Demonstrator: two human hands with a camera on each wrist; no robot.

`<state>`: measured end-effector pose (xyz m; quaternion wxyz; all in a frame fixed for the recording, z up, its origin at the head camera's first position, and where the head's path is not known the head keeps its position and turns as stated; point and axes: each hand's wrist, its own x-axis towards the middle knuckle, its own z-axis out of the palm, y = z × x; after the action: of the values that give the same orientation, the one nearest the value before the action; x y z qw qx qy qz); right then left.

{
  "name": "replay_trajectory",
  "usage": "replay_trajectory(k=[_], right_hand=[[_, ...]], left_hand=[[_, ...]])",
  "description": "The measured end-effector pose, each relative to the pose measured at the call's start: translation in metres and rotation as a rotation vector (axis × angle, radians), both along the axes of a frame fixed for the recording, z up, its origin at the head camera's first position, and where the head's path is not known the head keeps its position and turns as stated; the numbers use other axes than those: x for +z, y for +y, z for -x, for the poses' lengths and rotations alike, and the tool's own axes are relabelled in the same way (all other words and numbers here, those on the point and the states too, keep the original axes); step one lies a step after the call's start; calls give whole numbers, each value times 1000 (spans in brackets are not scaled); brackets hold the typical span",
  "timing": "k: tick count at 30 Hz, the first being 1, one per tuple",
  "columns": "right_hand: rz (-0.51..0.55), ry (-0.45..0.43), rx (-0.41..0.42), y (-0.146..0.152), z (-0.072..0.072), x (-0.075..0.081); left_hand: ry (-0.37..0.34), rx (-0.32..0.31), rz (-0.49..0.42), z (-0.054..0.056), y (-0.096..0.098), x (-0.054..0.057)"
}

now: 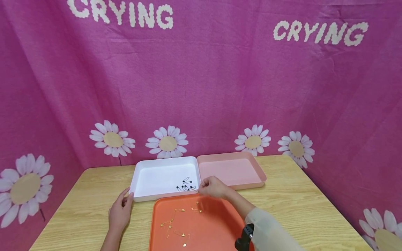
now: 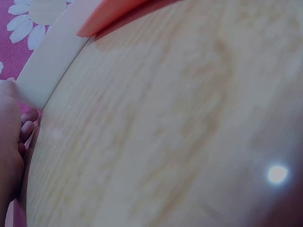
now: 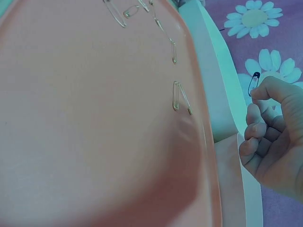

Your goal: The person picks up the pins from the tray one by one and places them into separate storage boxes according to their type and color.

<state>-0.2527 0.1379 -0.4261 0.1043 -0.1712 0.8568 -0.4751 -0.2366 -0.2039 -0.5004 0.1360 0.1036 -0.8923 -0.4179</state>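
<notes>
My right hand [image 1: 213,187] pinches a black safety pin [image 3: 254,84] between thumb and forefinger, with the other fingers curled below. It is over the near right corner of the white tray [image 1: 150,165], where several black safety pins [image 1: 185,188] lie. My left hand [image 1: 120,211] holds the white tray's near left corner, thumb at the front wall and fingers at the side. In the left wrist view, the left fingers [image 2: 27,126] appear curled beside the tray wall. Several gold safety pins [image 1: 179,234] are scattered on the orange tray [image 1: 213,226] nearest me.
A pink tray [image 1: 229,169] stands against the white tray's right side. The orange tray sits right in front of both on the wooden table [image 1: 301,209]. Behind the table hangs a magenta cloth [image 1: 201,87] printed with daisies and letters.
</notes>
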Motion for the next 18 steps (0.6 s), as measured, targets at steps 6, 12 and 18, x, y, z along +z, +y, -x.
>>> replay_trajectory(k=[6, 12, 18], right_hand=[[49, -50, -33, -2, 2, -1], [97, -82, -82, -3, 9, -3], [139, -122, -111, -6, 12, -4]], left_hand=[[-5, 3, 0, 0, 0, 0], [3, 4, 1, 1, 0, -1], [12, 11, 6, 1, 0, -2]])
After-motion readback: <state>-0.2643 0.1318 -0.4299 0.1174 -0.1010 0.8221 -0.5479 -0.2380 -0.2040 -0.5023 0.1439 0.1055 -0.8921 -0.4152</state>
